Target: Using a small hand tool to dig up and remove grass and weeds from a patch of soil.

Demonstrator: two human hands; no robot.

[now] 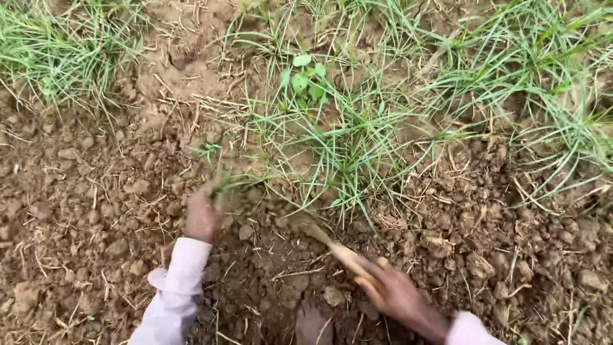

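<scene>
Low on soil [83, 211], blurred left hand [203, 217], right hand [396, 294] half-hiding stick [332, 246]

two hands [203, 217], one wooden-handled tool [332, 246]

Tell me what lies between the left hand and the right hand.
In the head view, between the left hand and right hand lies loose, clodded brown soil with dry straw bits, plus the wooden-handled tool reaching forward from the right hand.

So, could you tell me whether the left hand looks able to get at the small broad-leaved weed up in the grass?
Probably yes: the left hand lies below the broad-leaved weed, with only thin grass between.
</scene>
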